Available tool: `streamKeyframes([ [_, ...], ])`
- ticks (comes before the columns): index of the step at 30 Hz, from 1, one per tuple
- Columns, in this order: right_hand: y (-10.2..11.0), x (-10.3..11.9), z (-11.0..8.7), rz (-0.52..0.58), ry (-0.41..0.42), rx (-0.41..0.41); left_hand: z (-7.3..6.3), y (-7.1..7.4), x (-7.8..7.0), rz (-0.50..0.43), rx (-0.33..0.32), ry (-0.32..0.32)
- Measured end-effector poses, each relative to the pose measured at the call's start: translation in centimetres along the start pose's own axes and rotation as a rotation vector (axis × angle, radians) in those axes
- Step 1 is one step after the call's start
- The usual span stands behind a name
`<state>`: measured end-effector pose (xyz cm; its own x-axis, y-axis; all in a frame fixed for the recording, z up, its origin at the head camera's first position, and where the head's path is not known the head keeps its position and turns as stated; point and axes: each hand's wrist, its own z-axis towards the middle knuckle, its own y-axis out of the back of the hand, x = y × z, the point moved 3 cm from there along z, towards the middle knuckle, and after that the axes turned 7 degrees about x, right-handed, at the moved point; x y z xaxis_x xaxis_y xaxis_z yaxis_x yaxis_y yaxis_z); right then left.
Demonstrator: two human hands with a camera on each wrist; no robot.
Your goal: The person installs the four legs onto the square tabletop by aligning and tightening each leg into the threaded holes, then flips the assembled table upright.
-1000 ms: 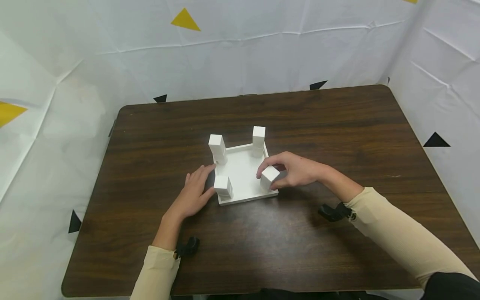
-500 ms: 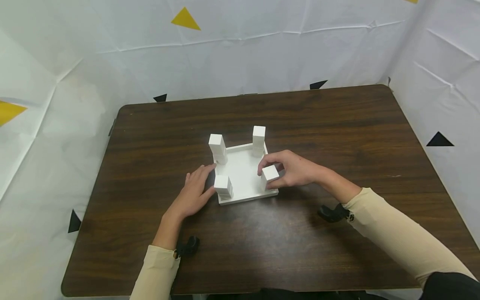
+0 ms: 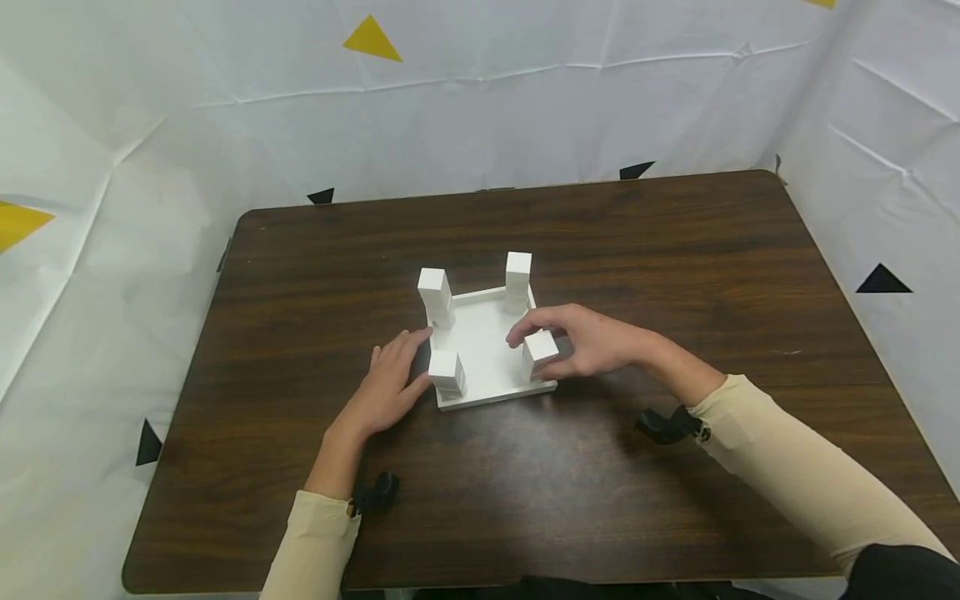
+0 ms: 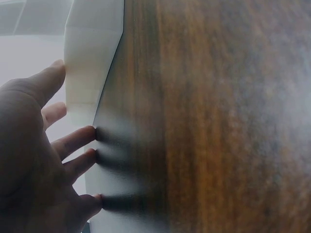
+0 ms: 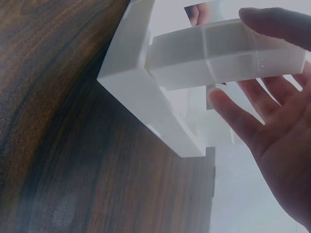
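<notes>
A white square board (image 3: 483, 342) with a raised rim lies on the table, a white square post standing at each corner. My right hand (image 3: 596, 337) is around the near right post (image 3: 537, 350), thumb at one side and fingers spread at the other. In the right wrist view, the index finger stands apart from this post (image 5: 204, 53), which shows seams across it; the thumb overlaps its upper end. At the board's left edge rests my left hand (image 3: 386, 387), beside the near left post (image 3: 447, 372). Its fingertips touch the table in the left wrist view.
The far left post (image 3: 435, 292) and far right post (image 3: 518, 279) rise above the rim. All this stands on a dark wooden table (image 3: 675, 250) with rounded corners. White sheeting (image 3: 480, 125) with yellow and black triangles surrounds it.
The right hand's fingers have loosened and spread away from the near right post. That post has turned slightly to line up with the board since the first frame. The left hand stays put.
</notes>
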<state>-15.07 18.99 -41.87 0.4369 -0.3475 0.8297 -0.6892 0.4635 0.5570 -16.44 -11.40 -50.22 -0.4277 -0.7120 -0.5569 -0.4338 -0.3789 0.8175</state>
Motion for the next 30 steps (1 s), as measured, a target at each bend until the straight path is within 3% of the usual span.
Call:
streamKeyframes([
  [6,0.06,-0.09,-0.21,0.072,0.022,0.082,0.05,-0.01,-0.01,0.000,0.008,0.017],
  [15,0.12,-0.25,-0.27,0.095,-0.017,0.117,-0.14,0.05,0.02,-0.001,0.004,0.007],
  [30,0.17,-0.71,0.02,0.158,-0.072,0.040,-0.14,0.09,0.08,0.004,-0.001,0.003],
])
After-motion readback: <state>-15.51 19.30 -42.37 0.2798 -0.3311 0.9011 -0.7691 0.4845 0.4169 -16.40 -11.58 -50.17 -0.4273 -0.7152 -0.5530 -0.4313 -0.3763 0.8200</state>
